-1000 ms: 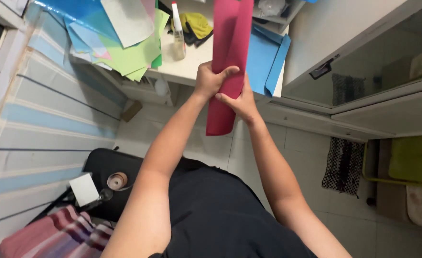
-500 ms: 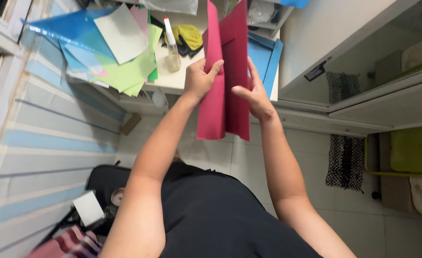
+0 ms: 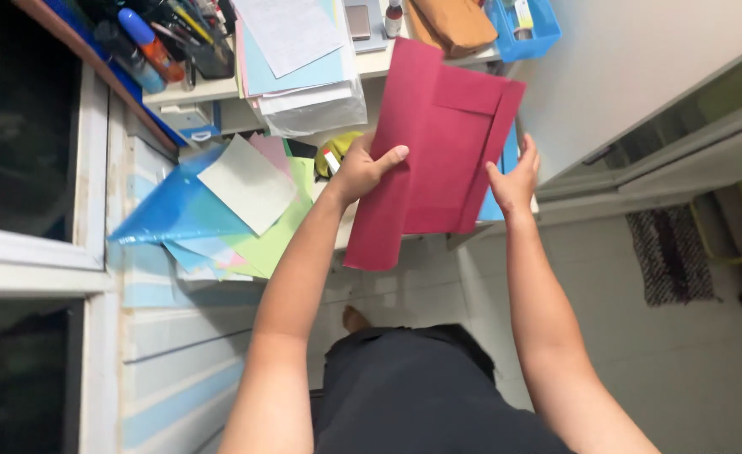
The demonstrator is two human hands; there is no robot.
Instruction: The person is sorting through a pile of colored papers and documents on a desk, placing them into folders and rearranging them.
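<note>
Torso: a dark garment [image 3: 405, 391] fills the bottom of the view, with both bare forearms rising from it.
Floor: pale tiles [image 3: 707, 361] lie to the right, with a dark checked mat [image 3: 669, 256] on them.
Left hand: the left hand [image 3: 361, 171] pinches the left part of the red paper sheet [image 3: 434, 143], thumb lying across its front face, fingers hidden behind.
Right hand: the right hand [image 3: 514, 176] grips the sheet's right edge from the side, fingers curled behind the folded strip.
Hands together or apart: apart, one on each side of the sheet, both closed on it.
Red paper sheet: held up in the air in front of the desk, spread nearly flat and tilted, its right margin folded over into a narrow band; the lower left corner hangs below the left hand.
Desk edge: a white desk [image 3: 350, 231] sits just behind the sheet, bearing a fan of loose coloured papers [image 3: 220, 210] in blue, green, pink and grey that overhang its left side.
Spray bottle: a small bottle with a red tip [image 3: 331, 161] peeks out beside the left hand.
Upper shelf: a stack of sheets in a clear sleeve [image 3: 304, 71] lies further back.
Far back: a pot of pens and markers [image 3: 157, 38], a brown pouch [image 3: 455, 21] and a blue basket [image 3: 526, 34].
Far left: a dark window [image 3: 18, 126] with a white frame.
</note>
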